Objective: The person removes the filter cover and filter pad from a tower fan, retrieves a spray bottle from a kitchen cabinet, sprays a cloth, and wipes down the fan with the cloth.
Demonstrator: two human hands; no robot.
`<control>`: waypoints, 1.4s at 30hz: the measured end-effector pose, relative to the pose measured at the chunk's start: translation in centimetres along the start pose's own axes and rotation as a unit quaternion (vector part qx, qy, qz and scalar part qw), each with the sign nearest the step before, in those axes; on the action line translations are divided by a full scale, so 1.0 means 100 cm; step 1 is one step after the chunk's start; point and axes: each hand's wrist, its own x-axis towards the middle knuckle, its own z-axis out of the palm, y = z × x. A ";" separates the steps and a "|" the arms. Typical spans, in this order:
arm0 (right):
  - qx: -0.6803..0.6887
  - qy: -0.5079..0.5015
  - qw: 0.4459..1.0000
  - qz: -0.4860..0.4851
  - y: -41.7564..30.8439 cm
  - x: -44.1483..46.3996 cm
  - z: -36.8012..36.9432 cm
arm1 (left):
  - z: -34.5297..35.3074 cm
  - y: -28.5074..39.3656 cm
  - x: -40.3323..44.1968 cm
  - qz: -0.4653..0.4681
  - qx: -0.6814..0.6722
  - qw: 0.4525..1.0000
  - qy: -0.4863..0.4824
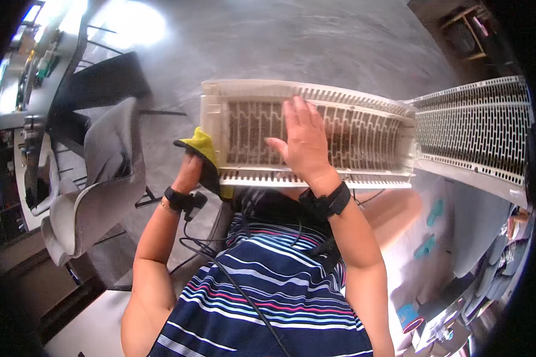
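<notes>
Left hand (188, 172) at the panel's (253, 134) left end, fingers hidden by yellow cloth (203, 146), grip impossible to tell; right hand (304, 138) open across the slats.

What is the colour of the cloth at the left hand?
Yellow and black cloth; the head view shows it best.

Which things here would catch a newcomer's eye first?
The long cream slatted frame across the middle, with the right hand spread on its grille. Next, the bright yellow-and-black cloth at its left end, partly covering the left hand. Then a second slatted panel at the far right.
</notes>
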 end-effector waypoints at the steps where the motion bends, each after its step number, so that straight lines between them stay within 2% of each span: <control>1: -0.005 0.000 1.000 0.006 0.002 -0.004 0.000 | -0.008 -0.011 0.005 -0.002 -0.001 1.000 -0.008; 3: 0.022 -0.025 0.999 -0.011 0.006 -0.017 -0.002 | -0.027 -0.030 0.016 0.012 0.006 0.998 -0.067; 4: 0.043 -0.039 0.998 -0.006 0.007 -0.029 -0.004 | -0.024 -0.031 0.013 0.003 -0.006 0.999 -0.034; 5: 0.039 -0.039 0.998 -0.001 0.008 -0.041 -0.012 | -0.022 -0.034 0.013 0.001 -0.007 0.999 -0.040; 7: 0.090 -0.127 0.988 -0.004 0.015 -0.063 -0.034 | -0.031 -0.038 0.014 0.034 0.016 0.999 -0.036; 9: 0.077 -0.119 0.990 0.001 0.028 -0.087 -0.050 | -0.040 -0.045 0.017 -0.002 0.021 0.999 -0.047; 11: 0.063 -0.111 0.992 0.006 0.050 -0.105 -0.063 | -0.033 -0.038 0.010 0.028 0.002 1.000 -0.011; 13: 0.056 -0.007 0.994 0.096 0.076 -0.122 -0.073 | -0.033 -0.038 0.010 0.036 -0.015 0.999 -0.019; 14: 0.055 -0.007 0.994 0.099 0.091 -0.131 -0.076 | -0.035 -0.039 0.009 0.020 0.006 1.000 0.008; 15: 0.055 0.023 0.983 0.171 0.105 -0.138 -0.078 | -0.038 -0.039 0.010 0.006 0.027 0.999 0.036; 16: 0.057 0.052 0.967 0.242 0.115 -0.143 -0.078 | -0.040 -0.040 0.009 0.024 0.036 0.999 0.017; 20: 0.115 0.057 0.967 0.218 0.121 -0.129 -0.083 | -0.044 -0.034 0.009 0.023 0.083 0.996 -0.005; 22: 0.078 -0.008 0.991 0.109 0.108 -0.110 -0.087 | -0.041 -0.029 0.008 0.016 0.090 0.996 0.009; 23: 0.080 -0.006 0.991 0.111 0.104 -0.105 -0.088 | -0.042 -0.028 0.009 0.016 0.092 0.996 0.008; 25: 0.135 -0.124 0.981 0.063 0.101 -0.099 -0.089 | -0.044 -0.027 0.012 0.023 0.099 0.995 -0.003; 26: 0.134 -0.133 0.981 0.033 0.102 -0.100 -0.088 | -0.040 -0.023 0.011 0.022 0.100 0.995 -0.004; 30: 0.095 -0.158 0.982 0.042 0.126 -0.117 -0.084 | -0.029 -0.009 0.004 0.024 0.084 0.996 0.028; 32: 0.015 -0.139 0.988 0.064 0.139 -0.130 -0.087 | -0.029 -0.010 0.003 0.022 0.075 0.996 0.031; 35: 0.040 -0.122 0.988 0.085 0.139 -0.142 -0.084 | -0.036 -0.008 0.000 0.030 0.044 0.998 0.035; 37: 0.039 -0.112 0.990 0.080 0.137 -0.143 -0.079 | -0.036 -0.001 -0.003 0.077 0.061 0.995 -0.024; 42: 0.087 -0.097 0.988 0.087 0.118 -0.134 -0.071 | -0.040 -0.001 -0.006 0.082 0.101 0.991 0.020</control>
